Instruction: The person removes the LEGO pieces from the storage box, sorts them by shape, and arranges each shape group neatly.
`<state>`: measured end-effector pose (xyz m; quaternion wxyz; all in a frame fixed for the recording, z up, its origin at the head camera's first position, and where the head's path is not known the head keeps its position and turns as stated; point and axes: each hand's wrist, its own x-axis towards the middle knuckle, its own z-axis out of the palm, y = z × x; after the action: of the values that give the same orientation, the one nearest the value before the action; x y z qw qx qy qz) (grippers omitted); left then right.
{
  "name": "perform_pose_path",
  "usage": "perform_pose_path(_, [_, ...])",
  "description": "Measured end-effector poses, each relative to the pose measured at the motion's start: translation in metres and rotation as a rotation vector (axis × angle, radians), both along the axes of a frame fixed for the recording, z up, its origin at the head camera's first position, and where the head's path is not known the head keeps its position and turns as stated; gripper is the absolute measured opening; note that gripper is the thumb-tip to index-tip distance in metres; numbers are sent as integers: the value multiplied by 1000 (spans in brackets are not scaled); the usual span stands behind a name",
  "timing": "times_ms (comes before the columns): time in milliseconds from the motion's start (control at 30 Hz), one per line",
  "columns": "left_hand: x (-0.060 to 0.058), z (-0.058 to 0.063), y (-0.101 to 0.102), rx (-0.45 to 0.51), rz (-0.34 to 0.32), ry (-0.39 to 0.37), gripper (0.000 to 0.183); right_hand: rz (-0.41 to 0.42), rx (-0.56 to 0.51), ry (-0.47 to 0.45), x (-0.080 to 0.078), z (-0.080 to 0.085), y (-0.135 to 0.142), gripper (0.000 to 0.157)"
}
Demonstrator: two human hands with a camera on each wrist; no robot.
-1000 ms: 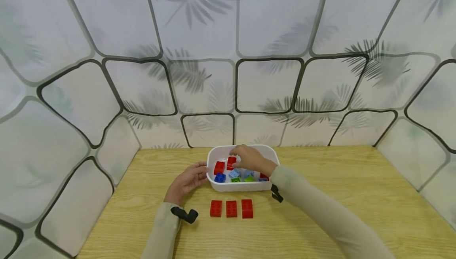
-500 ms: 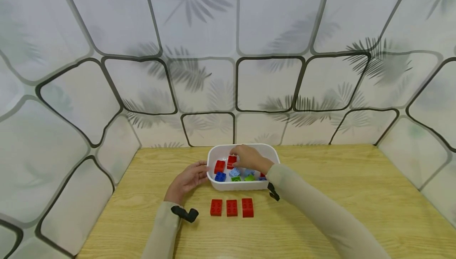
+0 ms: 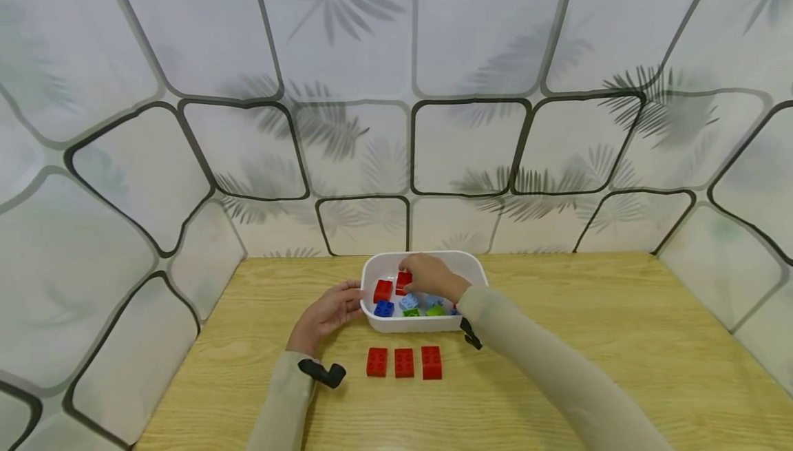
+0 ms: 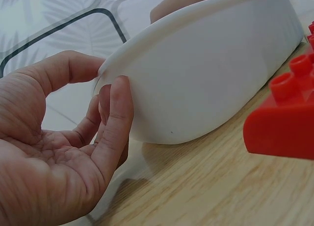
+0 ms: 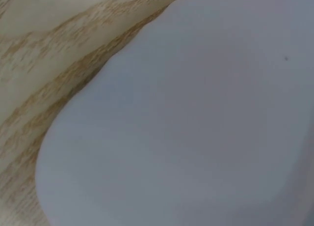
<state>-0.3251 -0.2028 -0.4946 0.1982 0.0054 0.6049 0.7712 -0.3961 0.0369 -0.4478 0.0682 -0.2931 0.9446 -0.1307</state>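
Right sleeve (image 3: 492,317) crept slightly left, now covering more of white tub's (image 3: 411,326) 4 o'clock corner; right hand (image 3: 430,275) stays bent over red brick (image 3: 402,285) at tub's 10. Brick not lifted, I judge (can't tell whether fingertips pinch it). Left hand (image 3: 325,315), fingers slightly apart, touches tub at 9. Three red bricks (image 3: 404,363) rowed at tub's 6. Light-blue brick (image 3: 408,301) crowds red one's nearside.
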Motion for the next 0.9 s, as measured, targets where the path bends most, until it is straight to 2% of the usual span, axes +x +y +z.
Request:
perform_pose_path(333, [0,0,3,9,48,-26,42,8,15,20,5,-1,-2,49])
perform_pose_path(600, [2,-1,4,13,31,-11,43,-22,-5,-17,1,-8,3,47])
perform_pose_path(900, [1,-2,3,15,39,-16,42,-32,-1,-29,-2,-5,7,49])
